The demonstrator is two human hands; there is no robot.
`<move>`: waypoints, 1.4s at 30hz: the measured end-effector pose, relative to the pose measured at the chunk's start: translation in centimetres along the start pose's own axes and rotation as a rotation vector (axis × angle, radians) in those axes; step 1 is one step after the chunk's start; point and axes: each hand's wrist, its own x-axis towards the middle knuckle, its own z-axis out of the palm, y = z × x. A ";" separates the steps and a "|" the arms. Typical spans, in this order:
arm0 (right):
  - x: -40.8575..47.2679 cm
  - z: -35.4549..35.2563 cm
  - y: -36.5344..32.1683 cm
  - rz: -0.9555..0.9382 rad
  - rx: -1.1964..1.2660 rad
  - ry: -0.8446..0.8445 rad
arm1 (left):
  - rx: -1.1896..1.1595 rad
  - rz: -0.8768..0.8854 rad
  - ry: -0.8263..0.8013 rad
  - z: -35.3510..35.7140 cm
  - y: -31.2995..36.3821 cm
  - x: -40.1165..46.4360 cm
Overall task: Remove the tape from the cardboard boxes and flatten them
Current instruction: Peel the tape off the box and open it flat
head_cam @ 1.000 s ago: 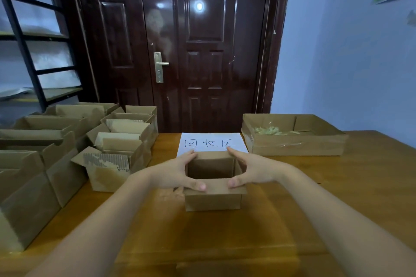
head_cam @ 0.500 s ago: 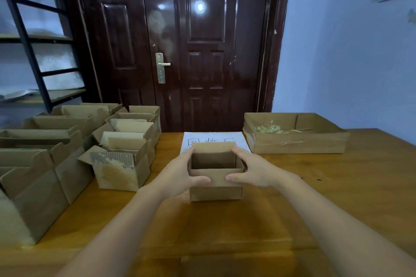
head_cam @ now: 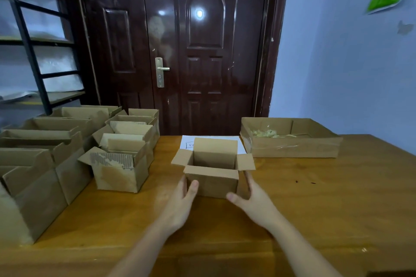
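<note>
Having let the top flaps spring open, left hand [head_cam: 180, 206] and right hand [head_cam: 254, 203], fingers straight, now flank small box [head_cam: 212, 181] on counter [head_cam: 315, 198], flattening still pending.

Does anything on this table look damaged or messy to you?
Yes. The open box nearest the left pile has its front flap torn, the paper skin ripped away to bare corrugation. The shallow tray at the back right holds a crumpled heap of pale scraps, seemingly peeled tape. The small box between the hands looks intact.
</note>
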 end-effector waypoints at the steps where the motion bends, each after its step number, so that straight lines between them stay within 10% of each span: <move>1: 0.0 0.4 -0.1 -0.014 -0.022 -0.039 | -0.004 0.032 -0.020 0.4 0.2 -0.1; 9: 0.5 0.3 -1.1 -0.043 -0.111 0.026 | 0.433 0.161 0.215 0.5 0.9 0.0; 25: 1.4 -2.6 -6.9 -0.139 0.064 0.295 | 0.101 0.396 0.170 -2.2 6.7 0.3; 42: 3.2 -2.7 -3.5 -0.001 -0.119 -0.004 | 0.468 0.281 0.069 -2.9 3.9 2.0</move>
